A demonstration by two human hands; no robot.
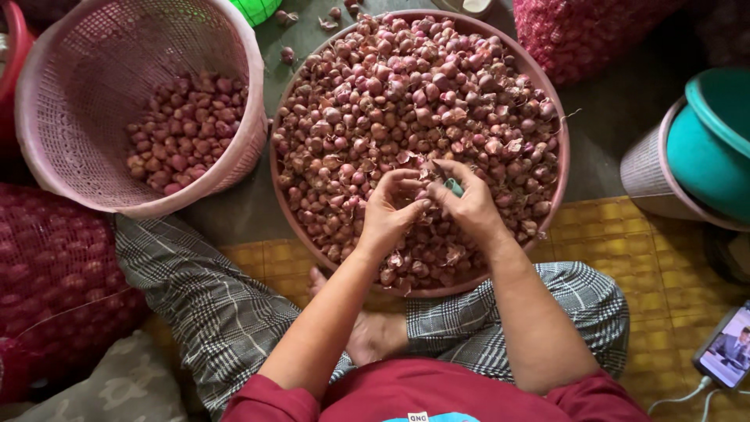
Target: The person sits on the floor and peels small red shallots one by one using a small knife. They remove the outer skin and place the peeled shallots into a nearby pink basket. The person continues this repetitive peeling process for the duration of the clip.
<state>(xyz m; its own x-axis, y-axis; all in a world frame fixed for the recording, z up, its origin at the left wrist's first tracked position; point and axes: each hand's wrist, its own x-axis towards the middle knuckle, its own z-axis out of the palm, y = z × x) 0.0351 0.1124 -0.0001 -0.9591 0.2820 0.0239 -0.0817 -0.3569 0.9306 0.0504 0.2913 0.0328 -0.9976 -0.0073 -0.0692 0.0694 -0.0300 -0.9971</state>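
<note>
A grey concrete floor (617, 117) is seen toward twelve o'clock. A yellow woven mat (664, 266) is spread toward five o'clock. Red mesh sacks (55, 289) are piled at nine o'clock, under soft, even light.

Soft even daylight, sharp centre, dim corners

basin (556, 187) ahead, full of shallots (406, 86) | basket (47, 94) left of basin | phone (726, 352) right
</note>
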